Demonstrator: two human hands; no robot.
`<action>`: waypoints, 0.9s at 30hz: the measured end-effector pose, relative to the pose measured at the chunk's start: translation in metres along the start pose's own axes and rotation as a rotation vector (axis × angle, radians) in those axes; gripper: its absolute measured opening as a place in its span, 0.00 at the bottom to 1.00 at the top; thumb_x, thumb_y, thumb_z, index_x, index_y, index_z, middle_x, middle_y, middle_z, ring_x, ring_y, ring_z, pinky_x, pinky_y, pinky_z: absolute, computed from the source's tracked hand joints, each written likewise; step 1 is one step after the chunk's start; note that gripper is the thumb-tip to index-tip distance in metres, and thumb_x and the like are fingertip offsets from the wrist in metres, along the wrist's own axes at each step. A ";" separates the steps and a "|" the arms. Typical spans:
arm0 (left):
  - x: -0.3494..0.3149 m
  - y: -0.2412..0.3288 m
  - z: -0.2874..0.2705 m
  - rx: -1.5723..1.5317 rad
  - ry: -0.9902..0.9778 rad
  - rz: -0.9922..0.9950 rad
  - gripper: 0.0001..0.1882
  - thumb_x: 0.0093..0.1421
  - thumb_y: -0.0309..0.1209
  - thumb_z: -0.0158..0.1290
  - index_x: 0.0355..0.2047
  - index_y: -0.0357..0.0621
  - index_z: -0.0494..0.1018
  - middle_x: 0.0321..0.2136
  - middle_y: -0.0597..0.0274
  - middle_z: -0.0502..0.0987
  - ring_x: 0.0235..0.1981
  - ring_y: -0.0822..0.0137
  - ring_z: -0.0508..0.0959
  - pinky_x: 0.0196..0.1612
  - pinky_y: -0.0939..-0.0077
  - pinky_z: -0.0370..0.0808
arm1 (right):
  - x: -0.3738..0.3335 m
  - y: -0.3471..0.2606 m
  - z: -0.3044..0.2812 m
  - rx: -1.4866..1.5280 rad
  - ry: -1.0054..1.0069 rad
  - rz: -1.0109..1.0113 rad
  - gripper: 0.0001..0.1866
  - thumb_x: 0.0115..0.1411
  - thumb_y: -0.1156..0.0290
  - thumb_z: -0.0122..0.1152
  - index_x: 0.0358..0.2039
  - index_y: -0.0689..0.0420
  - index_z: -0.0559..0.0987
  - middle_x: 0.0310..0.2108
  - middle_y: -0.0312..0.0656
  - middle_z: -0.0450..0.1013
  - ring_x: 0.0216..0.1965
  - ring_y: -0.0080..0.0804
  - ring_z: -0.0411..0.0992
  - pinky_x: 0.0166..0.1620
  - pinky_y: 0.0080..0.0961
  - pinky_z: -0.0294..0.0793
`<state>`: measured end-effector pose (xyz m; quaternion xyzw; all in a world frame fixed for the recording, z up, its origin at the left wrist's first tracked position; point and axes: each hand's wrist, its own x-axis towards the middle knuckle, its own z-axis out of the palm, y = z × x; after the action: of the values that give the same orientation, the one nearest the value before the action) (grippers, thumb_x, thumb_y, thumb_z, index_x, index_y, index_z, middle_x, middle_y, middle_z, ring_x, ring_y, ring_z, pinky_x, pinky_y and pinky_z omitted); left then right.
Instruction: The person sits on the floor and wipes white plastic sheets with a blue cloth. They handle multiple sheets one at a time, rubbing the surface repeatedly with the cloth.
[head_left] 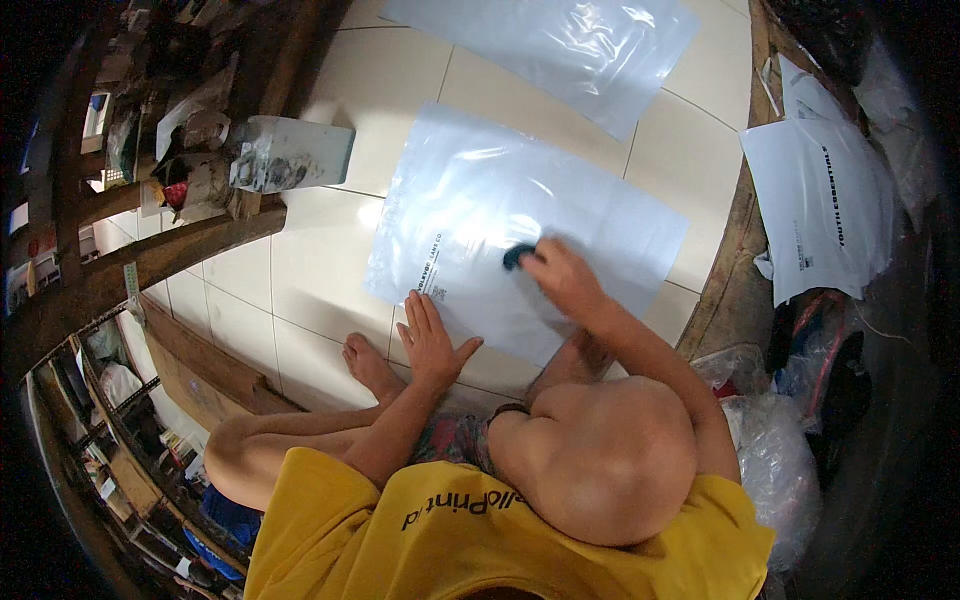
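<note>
A whitish, glossy plastic sheet or bag (480, 190) with dark print near its left end lies flat on the tiled floor before me. My left hand (435, 348) rests at its near left edge, fingers stretched out and thumb apart, holding nothing. Over the middle of the sheet, my right hand (562, 282) is closed on a small dark teal wad (517, 257), which touches or nearly touches the plastic. Whether the wad is cloth or a sponge, I cannot tell.
Beyond lies another clear plastic sheet (560, 45). A grimy translucent container (310, 155) stands at the left beside a wooden frame (150, 245). On the right, printed white bags (815, 210) lie past a wooden edge (725, 265), with crumpled clear plastic (775, 470) nearer me.
</note>
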<state>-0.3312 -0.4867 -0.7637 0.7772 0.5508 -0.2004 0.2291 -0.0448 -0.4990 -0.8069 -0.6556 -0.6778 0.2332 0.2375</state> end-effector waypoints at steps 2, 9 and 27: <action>-0.006 -0.004 0.004 0.014 0.029 0.010 0.66 0.51 0.62 0.61 0.71 0.29 0.37 0.72 0.38 0.37 0.74 0.46 0.38 0.69 0.36 0.44 | 0.036 0.011 -0.020 0.174 0.014 0.381 0.11 0.63 0.65 0.56 0.40 0.59 0.77 0.37 0.52 0.71 0.41 0.50 0.73 0.44 0.42 0.73; -0.001 0.003 -0.011 -0.041 -0.031 -0.004 0.66 0.52 0.62 0.61 0.71 0.31 0.36 0.73 0.38 0.36 0.74 0.46 0.37 0.69 0.36 0.42 | 0.112 0.071 -0.075 -0.162 0.256 0.150 0.07 0.59 0.75 0.60 0.39 0.58 0.79 0.34 0.50 0.69 0.34 0.50 0.73 0.39 0.43 0.73; -0.007 -0.006 -0.012 -0.179 0.105 0.013 0.66 0.51 0.60 0.63 0.70 0.26 0.38 0.71 0.34 0.37 0.74 0.43 0.38 0.70 0.37 0.40 | 0.098 0.010 -0.041 -0.045 0.060 0.189 0.11 0.58 0.74 0.61 0.42 0.57 0.79 0.35 0.50 0.70 0.39 0.52 0.71 0.43 0.43 0.72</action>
<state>-0.3381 -0.4832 -0.7509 0.7666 0.5727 -0.1076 0.2697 -0.0144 -0.4005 -0.7799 -0.7284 -0.6105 0.2197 0.2200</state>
